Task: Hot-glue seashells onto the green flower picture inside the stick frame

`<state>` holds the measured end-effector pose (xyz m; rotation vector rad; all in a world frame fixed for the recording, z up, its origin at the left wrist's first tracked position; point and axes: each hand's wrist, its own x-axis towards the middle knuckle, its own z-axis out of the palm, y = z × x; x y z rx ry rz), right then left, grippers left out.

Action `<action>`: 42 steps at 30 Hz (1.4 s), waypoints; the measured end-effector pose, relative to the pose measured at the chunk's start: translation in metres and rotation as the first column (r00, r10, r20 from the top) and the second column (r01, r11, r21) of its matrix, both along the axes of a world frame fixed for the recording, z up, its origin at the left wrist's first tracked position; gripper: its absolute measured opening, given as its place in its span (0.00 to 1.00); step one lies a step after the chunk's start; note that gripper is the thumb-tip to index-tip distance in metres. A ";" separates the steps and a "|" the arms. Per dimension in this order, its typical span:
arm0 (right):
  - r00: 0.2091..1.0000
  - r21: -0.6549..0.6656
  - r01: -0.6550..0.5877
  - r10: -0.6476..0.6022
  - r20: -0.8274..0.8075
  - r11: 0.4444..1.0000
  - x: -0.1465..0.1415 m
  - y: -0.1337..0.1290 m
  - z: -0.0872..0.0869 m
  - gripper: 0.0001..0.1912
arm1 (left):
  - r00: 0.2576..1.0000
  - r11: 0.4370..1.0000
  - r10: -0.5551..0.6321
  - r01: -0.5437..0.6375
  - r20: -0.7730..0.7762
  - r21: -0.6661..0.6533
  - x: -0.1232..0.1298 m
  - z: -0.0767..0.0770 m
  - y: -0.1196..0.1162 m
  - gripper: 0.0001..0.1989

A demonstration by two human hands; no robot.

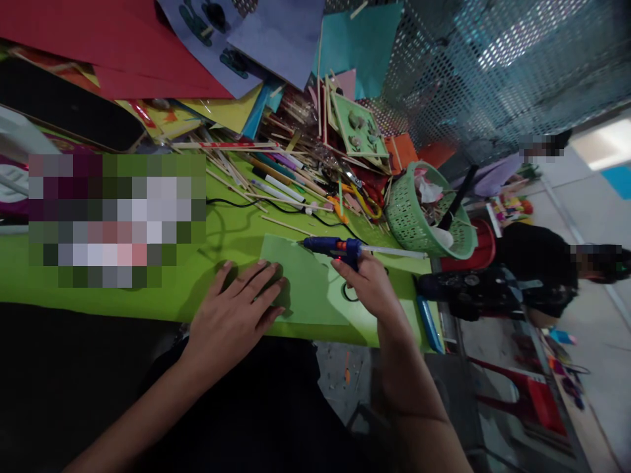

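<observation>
My right hand (371, 284) is closed round the handle of a blue hot glue gun (331, 247), its nozzle pointing left. A pale glue stick (394, 251) juts from the gun's back end, and a small red light glows on the body. Beneath the gun lies a sheet of light green paper (315, 302), with the nozzle close to its upper left part; whether it touches I cannot tell. My left hand (236, 305) rests flat, fingers spread, on the green table (167, 295) at the paper's left edge, holding nothing.
Sticks, pens and scissors (362, 190) clutter the table's back. A green basket (401, 207) of scraps stands at the right, beyond a blue cutter-like tool (430, 325). A black cord (236, 202) crosses the table. Coloured sheets (276, 39) lie behind. People (537, 269) are farther right.
</observation>
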<state>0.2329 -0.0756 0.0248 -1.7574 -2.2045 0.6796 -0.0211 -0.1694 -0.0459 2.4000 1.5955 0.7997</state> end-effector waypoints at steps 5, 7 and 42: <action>0.999 0.008 -0.020 0.020 0.051 1.000 -0.003 0.000 0.002 0.20 | 1.000 1.000 0.000 0.000 0.004 -0.003 0.000 0.000 0.000 0.17; 0.997 0.006 -0.016 0.015 0.073 1.000 -0.003 0.000 0.004 0.21 | 1.000 1.000 -0.004 0.004 0.006 -0.001 0.000 -0.001 0.000 0.16; 0.996 0.034 -0.027 0.024 0.083 0.999 -0.003 -0.002 0.004 0.20 | 0.999 1.000 0.004 -0.004 0.034 -0.003 0.000 0.001 0.000 0.16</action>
